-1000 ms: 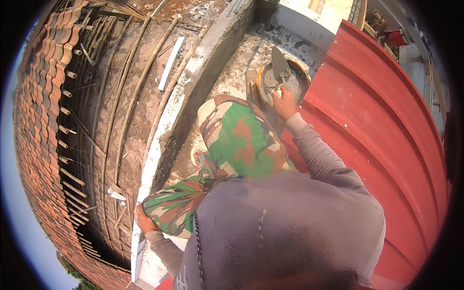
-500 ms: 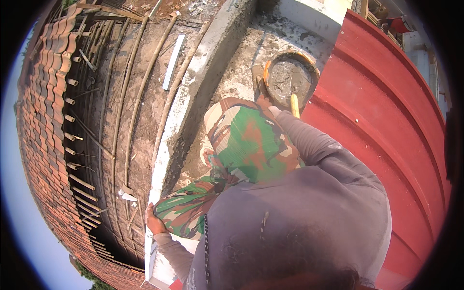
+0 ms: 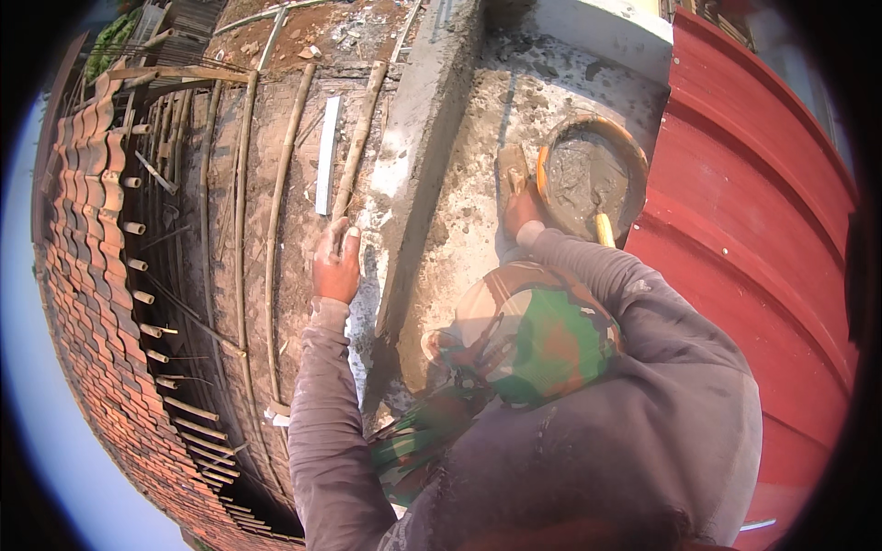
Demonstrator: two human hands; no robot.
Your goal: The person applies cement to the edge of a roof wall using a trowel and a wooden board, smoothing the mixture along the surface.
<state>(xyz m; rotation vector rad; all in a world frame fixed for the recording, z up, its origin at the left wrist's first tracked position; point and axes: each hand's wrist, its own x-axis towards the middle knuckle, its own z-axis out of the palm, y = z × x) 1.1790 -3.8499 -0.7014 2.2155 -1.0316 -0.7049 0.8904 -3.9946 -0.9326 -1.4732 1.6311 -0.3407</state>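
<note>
My right hand (image 3: 522, 209) is closed on a flat brown wooden float (image 3: 513, 169), low over the mortar-spattered ledge. Just right of it stands a round tub (image 3: 544, 174) with an orange rim, holding wet grey mortar (image 3: 588, 179). A trowel's yellow handle (image 3: 604, 230) sticks up from the mortar at the near side; its blade is hidden. My left hand (image 3: 337, 264) rests at the outer edge of the low plastered wall (image 3: 404, 174), fingers stretched forward and nothing visible in them. Grey mortar smears the fingers. My knee in camouflage cloth (image 3: 560, 335) is between my arms.
Red corrugated metal sheeting (image 3: 744, 220) slopes along the right. Beyond the wall, at a lower level, lie bamboo poles (image 3: 285, 165) and a white strip (image 3: 327, 156). Orange roof tiles (image 3: 87, 266) curve down the far left, with bamboo ends jutting beneath them. A pale wall (image 3: 597, 37) closes the ledge's far end.
My left hand has left the camouflage cloth over my leg and reached forward to the wall's outer edge. My right hand keeps the float beside the tub. The view has shifted.
</note>
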